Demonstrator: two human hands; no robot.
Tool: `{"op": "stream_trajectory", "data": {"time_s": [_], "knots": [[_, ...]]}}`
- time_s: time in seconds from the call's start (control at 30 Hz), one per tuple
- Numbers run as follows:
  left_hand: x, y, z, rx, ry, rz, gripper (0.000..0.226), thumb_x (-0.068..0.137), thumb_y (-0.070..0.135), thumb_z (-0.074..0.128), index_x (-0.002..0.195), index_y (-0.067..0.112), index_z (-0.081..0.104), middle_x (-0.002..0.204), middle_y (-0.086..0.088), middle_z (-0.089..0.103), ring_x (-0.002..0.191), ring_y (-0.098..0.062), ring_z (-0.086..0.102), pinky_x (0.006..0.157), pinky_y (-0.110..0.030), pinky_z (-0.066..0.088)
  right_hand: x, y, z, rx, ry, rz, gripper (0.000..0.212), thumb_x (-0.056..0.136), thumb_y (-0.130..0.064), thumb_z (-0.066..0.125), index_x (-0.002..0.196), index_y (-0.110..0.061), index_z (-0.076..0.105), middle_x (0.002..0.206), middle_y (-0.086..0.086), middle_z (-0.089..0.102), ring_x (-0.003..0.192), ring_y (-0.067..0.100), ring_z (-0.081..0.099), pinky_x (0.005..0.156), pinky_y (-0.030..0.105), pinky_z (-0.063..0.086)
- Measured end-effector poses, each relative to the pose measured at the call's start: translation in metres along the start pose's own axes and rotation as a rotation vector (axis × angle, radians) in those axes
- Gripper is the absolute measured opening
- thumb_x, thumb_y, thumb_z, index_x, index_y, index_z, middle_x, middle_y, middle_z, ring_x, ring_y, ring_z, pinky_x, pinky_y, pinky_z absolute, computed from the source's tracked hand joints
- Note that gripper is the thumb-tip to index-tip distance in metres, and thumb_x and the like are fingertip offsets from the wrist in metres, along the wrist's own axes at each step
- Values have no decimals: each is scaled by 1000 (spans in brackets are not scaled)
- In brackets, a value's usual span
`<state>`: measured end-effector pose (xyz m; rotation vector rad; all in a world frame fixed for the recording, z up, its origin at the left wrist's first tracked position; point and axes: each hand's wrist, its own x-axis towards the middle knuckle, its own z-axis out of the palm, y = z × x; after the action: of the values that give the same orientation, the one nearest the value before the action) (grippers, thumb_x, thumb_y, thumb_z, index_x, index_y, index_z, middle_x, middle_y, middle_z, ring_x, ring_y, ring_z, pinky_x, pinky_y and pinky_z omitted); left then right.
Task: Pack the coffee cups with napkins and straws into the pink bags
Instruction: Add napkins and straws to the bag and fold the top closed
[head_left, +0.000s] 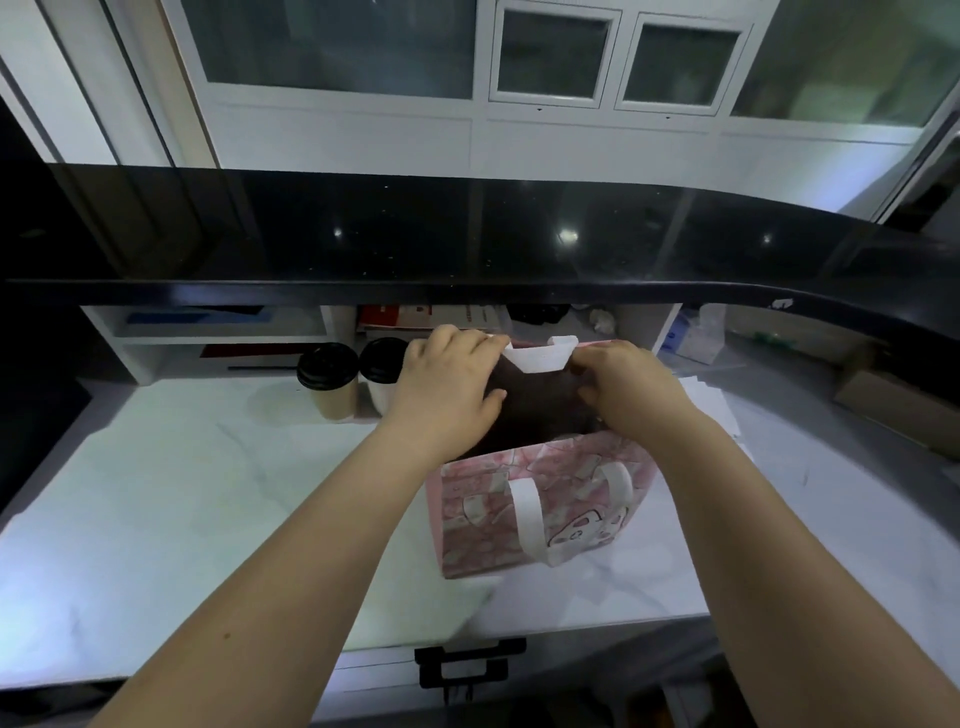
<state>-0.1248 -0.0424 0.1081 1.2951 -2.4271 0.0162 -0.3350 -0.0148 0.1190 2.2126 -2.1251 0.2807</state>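
A pink patterned bag (540, 514) with white handles stands open on the white counter, near the middle. My left hand (449, 387) grips the far rim of the bag on its left side. My right hand (626, 387) grips the same rim on its right side. The far white handle (540, 356) sticks up between my two hands. The bag's inside is dark and I cannot see what it holds. Two paper coffee cups with black lids stand behind and to the left of the bag: one brown cup (328, 379) and one partly hidden behind my left hand (382, 371).
A raised black ledge (467, 249) runs across above the counter, with shelves of boxes and papers beneath it. White paper sheets (711, 400) lie right of the bag. A cardboard box (893, 400) sits at the far right. A black drawer handle (470, 662) is at the counter's front edge.
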Motion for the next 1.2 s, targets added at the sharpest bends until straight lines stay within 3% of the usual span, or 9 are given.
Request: {"op": "stream_trajectory", "data": {"time_s": [0.17,0.3,0.37,0.47,0.77,1.03,1.2], "knots": [[5,31,-8,2,56,47,42,92,44,51,131,28,52,123,3,54,120,-22,41,100,-41,30,-20,9,-25,62,17,111,28,86,-15,62,112,-26,66,107,3,66,94,30,62,75,36,51],[7,68,-5,-66,75,126,39,90,45,52,124,27,58,118,3,55,115,-22,45,97,-40,33,-54,26,-38,145,108,236,30,87,-17,69,114,-29,67,108,-5,67,93,21,61,73,28,45],[10,93,0,-129,67,168,38,90,44,52,124,26,59,119,2,56,115,-22,46,99,-41,33,-76,37,-41,151,141,290,29,87,-18,69,114,-29,67,110,-7,68,100,20,59,79,31,47],[14,133,15,-184,27,228,38,91,42,52,125,26,59,121,0,58,116,-23,48,98,-43,35,-112,56,-41,149,156,383,28,88,-18,67,115,-27,67,114,-6,67,110,20,55,90,37,47],[13,225,82,-221,-159,354,39,90,39,52,125,23,59,121,-3,58,113,-26,48,90,-42,36,-190,106,-10,119,152,565,28,88,-18,69,115,-24,68,118,-6,65,117,19,48,90,31,43],[12,244,166,-168,-388,195,40,92,29,51,130,19,52,129,-5,54,119,-29,44,93,-41,36,-199,156,62,211,30,610,29,90,-19,65,118,-24,65,123,-6,62,120,20,44,94,30,40],[42,252,205,-96,-430,117,44,88,23,51,132,19,48,127,-6,52,118,-29,44,91,-40,35,-172,198,95,278,-2,612,32,92,-10,58,120,-23,63,125,-4,60,121,21,43,90,32,39]]}}
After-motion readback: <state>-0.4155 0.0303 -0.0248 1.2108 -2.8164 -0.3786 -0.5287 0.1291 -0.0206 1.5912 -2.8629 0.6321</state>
